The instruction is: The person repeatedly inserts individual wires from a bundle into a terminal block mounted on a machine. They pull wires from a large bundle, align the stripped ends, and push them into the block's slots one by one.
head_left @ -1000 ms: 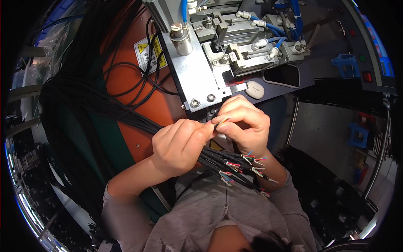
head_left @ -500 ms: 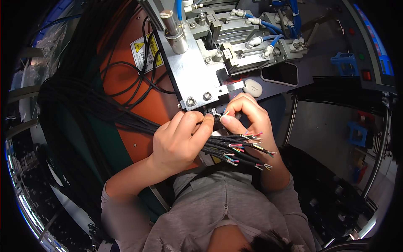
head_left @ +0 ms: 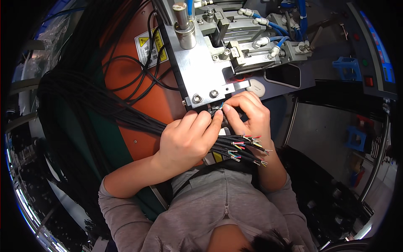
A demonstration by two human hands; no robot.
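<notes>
My left hand (head_left: 184, 136) is closed, its thumb and forefinger pinching a black cable end just below the front edge of a metal fixture plate (head_left: 201, 75). Facing it, my right hand (head_left: 248, 111) pinches the thin coloured wires (head_left: 221, 106) fanning from that end; a blue one shows between the fingertips. The exact grip is partly hidden by the fingers. Under my left hand runs a bundle of black sleeved cables (head_left: 140, 121), coming from the left. Their stripped ends, with red, blue, green, yellow and white wires (head_left: 239, 145), stick out below my right hand.
Pneumatic cylinders (head_left: 252, 59) with blue air hoses stand behind the plate. A white rounded case (head_left: 255, 88) and a phone (head_left: 283, 75) lie to the right. Loose black cables (head_left: 134, 80) cross the orange surface (head_left: 147, 143). A control panel with a red button (head_left: 368, 81) is far right.
The view has shifted slightly, so the fixture sits further right and higher. Both hands have come closer together at the wires, and a blue wire now points up towards the plate.
</notes>
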